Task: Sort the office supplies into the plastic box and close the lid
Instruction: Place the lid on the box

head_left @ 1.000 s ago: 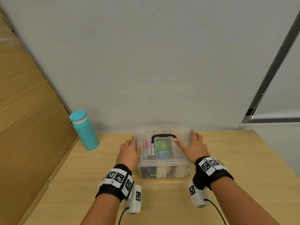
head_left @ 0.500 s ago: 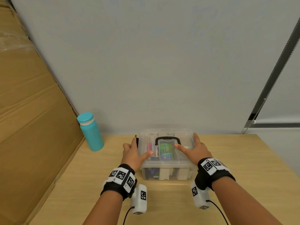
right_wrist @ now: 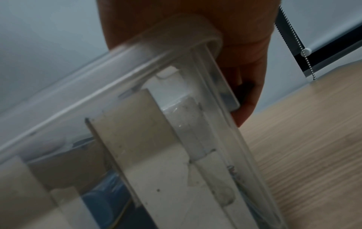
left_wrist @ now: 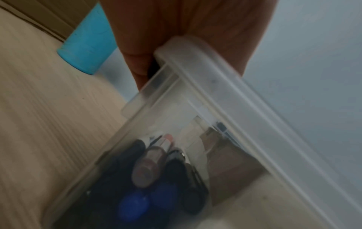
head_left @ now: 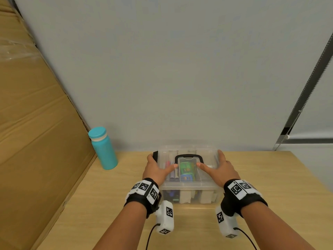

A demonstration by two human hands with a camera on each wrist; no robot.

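The clear plastic box (head_left: 189, 185) stands on the table with its lid (head_left: 205, 154) on and the black handle (head_left: 188, 156) lying flat. Markers (left_wrist: 149, 167) and a green item (head_left: 187, 168) show through the plastic. My left hand (head_left: 158, 165) has its thumb on the lid and its fingers curled round the black left latch (head_left: 155, 155), which stands raised. My right hand (head_left: 219, 166) mirrors it, thumb on the lid. Its fingers (right_wrist: 246, 99) curl down over the right edge onto a dark latch (right_wrist: 243, 89). White dividers (right_wrist: 137, 124) stand inside.
A teal bottle (head_left: 103, 150) stands left of the box by the wall. A big cardboard sheet (head_left: 36, 141) leans along the left side. The wooden table (head_left: 270, 177) stretches to the right, and a blind's bead chain (right_wrist: 305, 51) hangs at the far right.
My left fingers have slid off the lid's edge to the box's left side, and the black left latch now shows raised under them. The right hand has barely moved.
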